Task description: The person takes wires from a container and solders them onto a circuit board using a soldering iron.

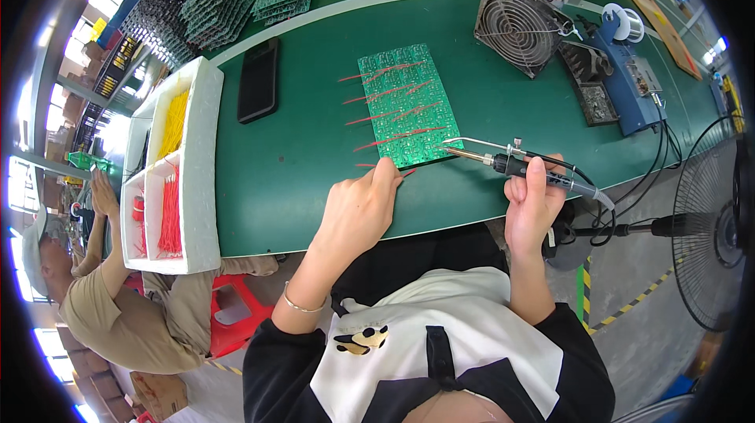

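Note:
A green circuit board panel (413, 100) lies on the table, with several red wires (397, 114) across it in rows. My left hand (358, 206) is closed in a pinch at the panel's near left corner. A short red wire (408, 174) sticks out beside its fingertips. In my right hand (536, 204) is a soldering iron (515, 167) with a thin metal tube mounted along it. The iron's tip points left and reaches the panel's near right corner; whether it touches is too small to tell.
A white foam box (200, 187) of red and yellow wires stands left, near a black phone (259, 81). Beyond the panel are a square fan (515, 25) and a blue soldering station (629, 81) with a solder spool (624, 23). Another person (134, 305) sits at left.

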The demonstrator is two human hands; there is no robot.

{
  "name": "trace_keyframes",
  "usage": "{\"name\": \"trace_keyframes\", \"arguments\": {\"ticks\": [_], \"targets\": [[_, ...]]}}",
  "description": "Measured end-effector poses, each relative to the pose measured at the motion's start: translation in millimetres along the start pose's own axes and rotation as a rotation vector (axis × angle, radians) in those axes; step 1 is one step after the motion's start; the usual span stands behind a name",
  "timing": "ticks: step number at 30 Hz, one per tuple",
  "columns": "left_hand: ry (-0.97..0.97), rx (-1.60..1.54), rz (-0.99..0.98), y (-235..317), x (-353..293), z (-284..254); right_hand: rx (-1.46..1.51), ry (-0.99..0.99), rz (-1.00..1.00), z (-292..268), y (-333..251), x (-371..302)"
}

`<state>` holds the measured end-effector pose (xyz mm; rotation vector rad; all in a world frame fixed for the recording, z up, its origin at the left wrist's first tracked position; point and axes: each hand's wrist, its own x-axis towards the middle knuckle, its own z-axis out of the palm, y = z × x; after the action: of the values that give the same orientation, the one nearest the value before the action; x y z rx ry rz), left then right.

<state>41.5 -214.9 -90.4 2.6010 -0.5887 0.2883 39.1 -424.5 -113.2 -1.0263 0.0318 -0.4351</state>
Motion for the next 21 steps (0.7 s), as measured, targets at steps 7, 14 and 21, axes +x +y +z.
{"name": "trace_keyframes", "arguments": {"ticks": [7,14,21], "targets": [[0.132,-0.09,-0.026,1.3,-1.0,-0.9,-0.038,-0.016,-0.008,2.4,-2.5,6.0],[0.207,-0.24,-0.136,9.8,-3.4,14.5,-0.066,-0.046,0.025,10.4,-0.2,0.2],[0.155,-0.258,-0.177,8.3,-5.8,15.4,-0.091,-0.034,0.028,11.6,0.4,-1.1]]}}
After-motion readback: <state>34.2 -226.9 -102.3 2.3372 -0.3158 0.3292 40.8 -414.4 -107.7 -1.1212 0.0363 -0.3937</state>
